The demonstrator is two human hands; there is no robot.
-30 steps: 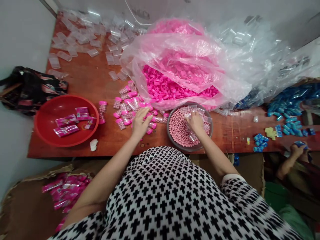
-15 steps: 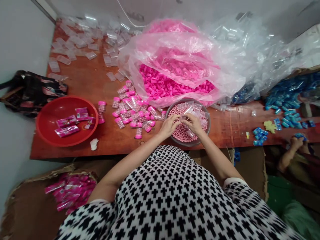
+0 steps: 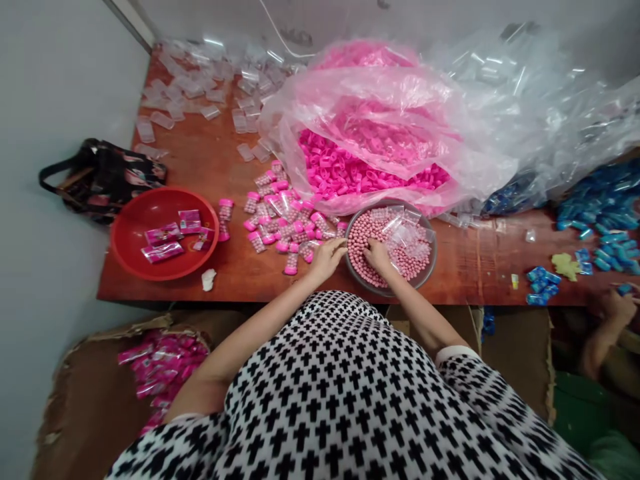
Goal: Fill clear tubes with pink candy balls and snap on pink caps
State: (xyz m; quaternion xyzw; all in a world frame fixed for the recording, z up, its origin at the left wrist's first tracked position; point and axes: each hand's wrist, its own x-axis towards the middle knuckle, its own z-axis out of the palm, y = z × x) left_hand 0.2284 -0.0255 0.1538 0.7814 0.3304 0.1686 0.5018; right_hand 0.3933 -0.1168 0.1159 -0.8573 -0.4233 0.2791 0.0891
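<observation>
A grey bowl (image 3: 433, 263) full of small pink balls (image 3: 367, 265) stands at the table's front edge. Several clear plastic pieces (image 3: 404, 235) lie on top of the balls. My right hand (image 3: 379, 257) dips its curled fingertips into the balls; what they pinch is hidden. At the bowl's left rim, my left hand (image 3: 327, 260) has its fingers closed together, and whatever is in them cannot be made out. Just beyond it lies a heap of small ball-filled bottles (image 3: 285, 227) with pink caps.
Behind the bowl spreads a large plastic bag of pink caps (image 3: 360, 167). A red basin (image 3: 120, 247) with pink packets stands left, near a black bag (image 3: 110, 177). Clear containers (image 3: 185, 87) lie far left. Blue pieces (image 3: 617, 250) and another person's hand (image 3: 617, 307) are at right.
My hands, together over the bowl before, have parted. The left moved to the bowl's left rim, and the right went down into the balls. The whole view shifted slightly.
</observation>
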